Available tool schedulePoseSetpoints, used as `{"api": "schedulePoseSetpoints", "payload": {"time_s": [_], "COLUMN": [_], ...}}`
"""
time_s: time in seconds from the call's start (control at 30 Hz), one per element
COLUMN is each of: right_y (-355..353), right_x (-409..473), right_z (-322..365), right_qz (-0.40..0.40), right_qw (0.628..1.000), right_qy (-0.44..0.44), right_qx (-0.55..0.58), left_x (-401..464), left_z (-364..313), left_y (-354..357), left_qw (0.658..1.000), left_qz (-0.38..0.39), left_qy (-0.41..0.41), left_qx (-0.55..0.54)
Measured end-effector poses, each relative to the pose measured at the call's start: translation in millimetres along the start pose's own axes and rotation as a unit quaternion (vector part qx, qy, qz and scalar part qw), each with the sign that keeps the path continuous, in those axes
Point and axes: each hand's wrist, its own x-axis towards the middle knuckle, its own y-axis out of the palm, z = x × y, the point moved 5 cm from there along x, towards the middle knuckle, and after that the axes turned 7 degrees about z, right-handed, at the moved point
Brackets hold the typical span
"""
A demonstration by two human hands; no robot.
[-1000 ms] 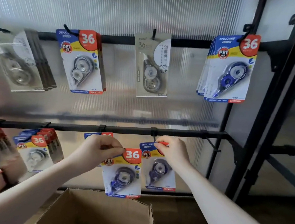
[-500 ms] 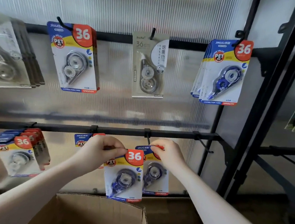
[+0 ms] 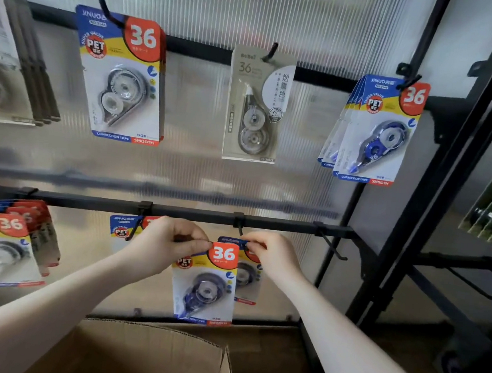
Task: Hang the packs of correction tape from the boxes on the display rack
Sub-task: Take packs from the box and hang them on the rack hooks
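A person's left hand (image 3: 171, 246) pinches the top edge of a blue correction tape pack (image 3: 204, 284) beneath the lower rail (image 3: 177, 211) of a display rack, the card hanging long axis downward from the grip over an open cardboard box (image 3: 146, 356), while the right hand (image 3: 271, 258) pinches the top of a second pack (image 3: 247, 271) half hidden behind the first, right below the rail's third hook (image 3: 240, 226). That hook lies up and to the right of the left hand's pinch and just above the right hand, the nearer of the two; whether the rear pack's hole is already on the prong cannot be told, and the front pack would likely have to rise and shift rightward to follow it
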Motion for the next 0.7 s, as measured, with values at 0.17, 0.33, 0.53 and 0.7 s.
{"api": "schedulePoseSetpoints", "payload": {"time_s": [0.17,0.33,0.53,0.7], "right_y": [3.7,5.3,-5.0,-22.2], "right_x": [9.8,16.2,6.0,-12.4], "right_z": [-2.4,-4.3,-22.6,-54.0], "right_qz": [-0.028,-0.047,-0.105,-0.128], "right_qw": [1.000,0.999,0.994,0.991], "right_qy": [0.014,0.010,0.017,0.047], "right_qx": [0.007,0.001,-0.021,-0.012], "left_x": [5.8,15.0,33.2,49.5], "left_z": [9.0,11.8,8.3,8.3], "left_y": [2.9,8.6,25.3,45.5], "left_qw": [1.000,0.999,0.998,0.999], "left_qz": [0.016,0.026,0.008,-0.018], "left_qy": [-0.013,-0.018,-0.007,-0.013], "left_qx": [0.019,0.041,0.059,0.038]}}
